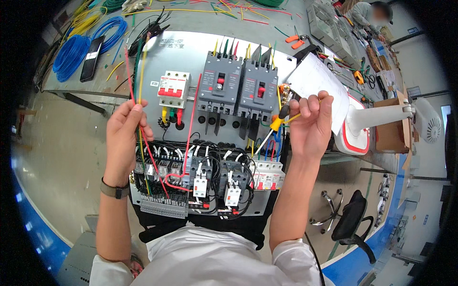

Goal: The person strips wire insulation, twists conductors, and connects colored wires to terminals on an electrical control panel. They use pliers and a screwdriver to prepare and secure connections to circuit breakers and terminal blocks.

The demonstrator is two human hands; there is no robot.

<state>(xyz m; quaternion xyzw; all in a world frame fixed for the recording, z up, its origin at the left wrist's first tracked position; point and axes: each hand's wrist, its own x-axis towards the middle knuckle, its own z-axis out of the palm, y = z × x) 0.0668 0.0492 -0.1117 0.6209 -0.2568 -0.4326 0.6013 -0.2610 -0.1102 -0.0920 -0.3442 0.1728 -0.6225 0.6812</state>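
My left hand (128, 125) is closed in a pinch round several thin wires, with red, green and yellow insulation. These wires (141, 78) stick up above my fingers and run down toward the terminal strip (164, 208) at the panel's near edge. My right hand (311, 117) has its fingers curled round what looks like a thin yellow wire (294, 117). Just left of those fingers is a screwdriver (275, 125) with a yellow and black handle, its shaft slanting down left; whether my hand touches it is unclear. Between my hands, a bent red wire (193, 119) crosses the metal panel (191, 45).
The panel carries a small breaker (173, 89), two large grey breakers (220, 83) and contactors (200, 174). Blue wire coils (71, 55) and a phone (92, 59) lie left. Orange-handled pliers (298, 42), a paper sheet (322, 81) and a white fan (355, 124) are right. A person (367, 16) is far right.
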